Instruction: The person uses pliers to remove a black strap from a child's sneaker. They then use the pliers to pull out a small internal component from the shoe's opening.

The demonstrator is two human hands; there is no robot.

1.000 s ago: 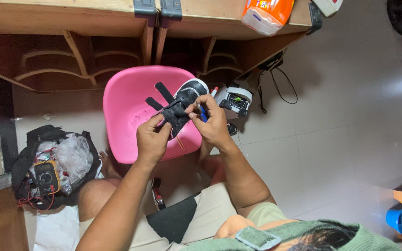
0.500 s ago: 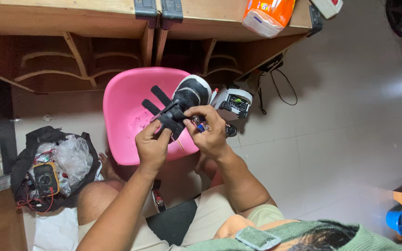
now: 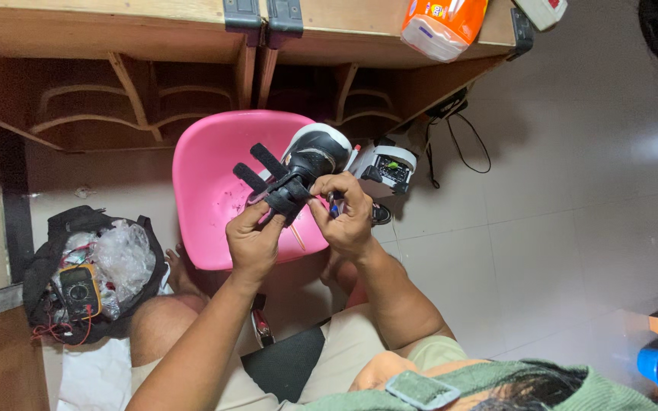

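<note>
Both hands hold a black device [image 3: 292,176] with a rounded black-and-white head and stiff flat straps, raised over a glossy pink plastic basin [image 3: 207,190]. The left hand [image 3: 254,242] is closed on its lower end at 7 o'clock, fingers curled around the strapped body. The right hand [image 3: 348,217], at 4 o'clock of the device, is closed too, pinching a small blue tool [image 3: 331,204] against it. At 3 o'clock of the basin lies a white-and-grey boxy gadget [image 3: 384,166]. At 8 o'clock sits a black bag [image 3: 55,228] with crinkled clear plastic and a yellow-edged meter [image 3: 79,289]. An orange-and-white package [image 3: 443,19] rests on the wooden bench [image 3: 116,30] at 1 o'clock.
</note>
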